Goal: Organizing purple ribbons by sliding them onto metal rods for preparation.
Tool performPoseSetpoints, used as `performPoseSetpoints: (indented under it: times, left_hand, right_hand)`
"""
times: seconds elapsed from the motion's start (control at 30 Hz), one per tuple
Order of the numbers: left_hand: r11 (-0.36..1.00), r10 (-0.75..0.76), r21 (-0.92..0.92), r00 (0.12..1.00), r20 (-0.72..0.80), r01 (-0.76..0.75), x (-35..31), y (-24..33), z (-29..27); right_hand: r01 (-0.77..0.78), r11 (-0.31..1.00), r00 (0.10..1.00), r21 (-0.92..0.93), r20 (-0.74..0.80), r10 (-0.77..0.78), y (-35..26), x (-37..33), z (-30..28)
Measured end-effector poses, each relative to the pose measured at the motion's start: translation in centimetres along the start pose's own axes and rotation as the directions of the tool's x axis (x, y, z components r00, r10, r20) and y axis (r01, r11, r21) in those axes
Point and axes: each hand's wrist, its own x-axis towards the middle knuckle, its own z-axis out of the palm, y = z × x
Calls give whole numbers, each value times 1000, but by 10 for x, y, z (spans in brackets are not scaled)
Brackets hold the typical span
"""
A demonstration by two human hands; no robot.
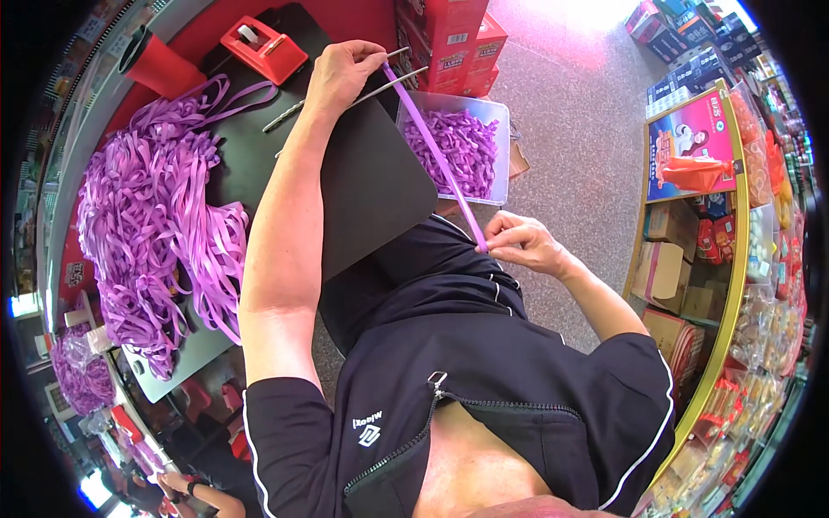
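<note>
A flat purple ribbon (434, 147) is stretched straight and slanting between my two hands. My left hand (339, 73) pinches its upper end beside two thin metal rods (380, 89), which stick out past the edge of a black tabletop (371, 181). Lower and to the right, my right hand (522, 242) pinches the ribbon's other end between thumb and fingers, above the floor near my leg. A large tangled heap of purple ribbons (142, 216) lies left of my left forearm. Beneath the taut ribbon stands a clear plastic bin (503, 160) holding many short purple pieces.
A red tape dispenser (264, 50) and a red cup (164, 67) sit at the back left. Red boxes (453, 52) stand behind the bin. Gold-edged shelves (734, 259) with packaged goods line the right. Another person's arm (211, 495) shows at lower left.
</note>
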Motion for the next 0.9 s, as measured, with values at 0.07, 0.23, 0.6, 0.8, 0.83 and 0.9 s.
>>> performPoseSetpoints:
  times: [0.07,0.23,0.6,0.8,0.83,0.9]
  left_hand:
    - [1000,8,3,1000,11,-8,1,-1,0]
    - [999,40,17,999,7,-40,1,-4,0]
    - [999,37,20,999,15,-37,10,-14,4]
    - [997,8,75,999,50,-12,5,-4,-2]
    - [996,13,87,999,38,-16,3,-3,-4]
    - [996,48,73,998,41,-51,6,2,2]
  right_hand:
    - [31,999,999,8,16,-31,-20,3,0]
    - [178,979,981,104,55,-184,-54,22,-3]
    - [669,732,743,132,-154,-652,-114,102,-51]
    - [657,746,745,112,-250,-619,-146,161,-84]
    - [645,742,742,181,-380,-553,-149,176,-88]
    - [622,740,766,256,-394,-508,-156,201,-108]
